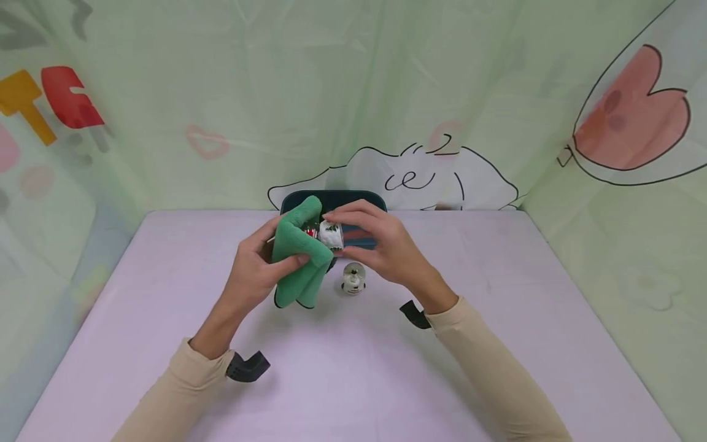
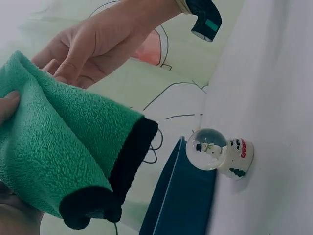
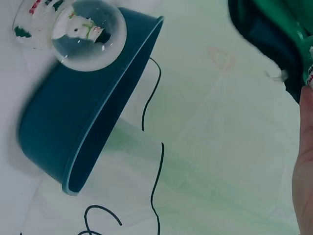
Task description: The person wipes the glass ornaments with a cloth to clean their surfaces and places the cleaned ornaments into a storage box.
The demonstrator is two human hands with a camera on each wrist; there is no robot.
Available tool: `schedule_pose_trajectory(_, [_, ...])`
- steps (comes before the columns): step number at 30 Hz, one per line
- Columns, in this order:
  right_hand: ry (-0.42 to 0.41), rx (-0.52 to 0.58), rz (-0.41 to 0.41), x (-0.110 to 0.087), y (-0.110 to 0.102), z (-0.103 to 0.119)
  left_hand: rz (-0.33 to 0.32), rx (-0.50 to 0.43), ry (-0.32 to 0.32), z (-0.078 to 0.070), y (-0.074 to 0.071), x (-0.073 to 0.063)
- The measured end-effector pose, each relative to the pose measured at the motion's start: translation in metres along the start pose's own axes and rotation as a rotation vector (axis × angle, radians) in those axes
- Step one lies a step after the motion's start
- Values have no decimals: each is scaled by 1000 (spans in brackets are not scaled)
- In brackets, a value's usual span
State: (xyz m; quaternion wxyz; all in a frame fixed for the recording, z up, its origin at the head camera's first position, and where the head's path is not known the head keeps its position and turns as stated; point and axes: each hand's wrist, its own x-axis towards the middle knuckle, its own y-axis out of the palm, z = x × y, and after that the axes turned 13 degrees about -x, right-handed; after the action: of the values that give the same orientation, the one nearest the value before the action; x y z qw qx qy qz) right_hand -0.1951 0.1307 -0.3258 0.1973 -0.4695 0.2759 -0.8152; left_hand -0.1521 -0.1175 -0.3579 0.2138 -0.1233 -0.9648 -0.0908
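Green plush cloth (image 1: 294, 232), edged in black, is folded around one end of a small white decorated piece (image 1: 331, 236), raised above the table in front of the person. Only the white end with its dark tree motif and a patch of red beside it show; whatever lies deeper is covered by the folds, so its full shape cannot be made out. The left hand (image 1: 255, 264) grips the cloth, thumb pressed on the near face, the other fingers mostly lost behind it. The right hand (image 1: 386, 240) pinches the white end between thumb and fingertips; in the right wrist view that hand is cut off by the picture's edge, and barely a sliver of the piece appears.

Just nearer the person, a snow globe (image 2: 220, 152) stands upright on the table (image 1: 353, 374), touched by neither hand. A snowman shows inside its clear ball; the red lettering on its white base is too small to read fully. Behind it sits a dark blue bin (image 3: 73, 112), its inside partly screened by the hands and cloth in the head view.

Beige sleeves (image 1: 486, 368) run out of the frame below, black wrist mounts (image 1: 248, 367) jutting from the cuffs. Farther back hangs a pale green curtain (image 1: 309, 92) with printed drawings, several cropped.
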Motion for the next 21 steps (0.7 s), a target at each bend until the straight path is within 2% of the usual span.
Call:
schedule_pose_trajectory(4, [-157, -74, -55, 2, -1, -6, 1, -7, -26, 2, 3, 0])
schedule_pose_trajectory(7, [-221, -90, -91, 3, 0, -7, -9, -2, -35, 1, 4, 0])
schedule_pose_trajectory(13, [-288, -62, -120, 3, 3, -10, 3, -18, -43, -3, 5, 1])
schedule_pose_trajectory(21, [-296, -30, -131, 3, 3, -10, 22, -31, 24, -2, 5, 1])
